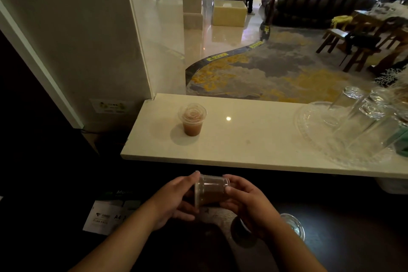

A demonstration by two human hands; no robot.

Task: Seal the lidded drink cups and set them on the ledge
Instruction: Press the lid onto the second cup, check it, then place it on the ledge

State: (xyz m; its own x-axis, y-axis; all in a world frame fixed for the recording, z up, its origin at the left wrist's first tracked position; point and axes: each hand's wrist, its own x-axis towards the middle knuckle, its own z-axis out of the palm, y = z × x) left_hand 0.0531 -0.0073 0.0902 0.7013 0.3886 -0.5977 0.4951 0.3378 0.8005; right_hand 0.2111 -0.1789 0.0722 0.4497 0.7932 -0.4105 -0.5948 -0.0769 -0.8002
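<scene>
Below the front edge of the ledge point(254, 139), you have the held cup point(210, 191) between both hands, over the dark counter. Your left hand point(174, 201) curls round its left side with the thumb up by the top edge. Your right hand point(247, 203) wraps its right side, fingers clamped on the wall. The cup looks tipped toward your left, though the dim light hides the lid's seating.

To seal it well, bring it level first, since the brown drink will run to any open part of the rim. Steady the wall lightly with one hand; thin plastic likely buckles under a hard squeeze. Press round the lid's edge with the other thumb, section by section, until the whole ring feels seated.

When you lift it up, aim for the bare stone just beside the lidded cup point(192, 119), well apart from the glass tray point(313, 139) and its upturned glasses point(353, 104).
</scene>
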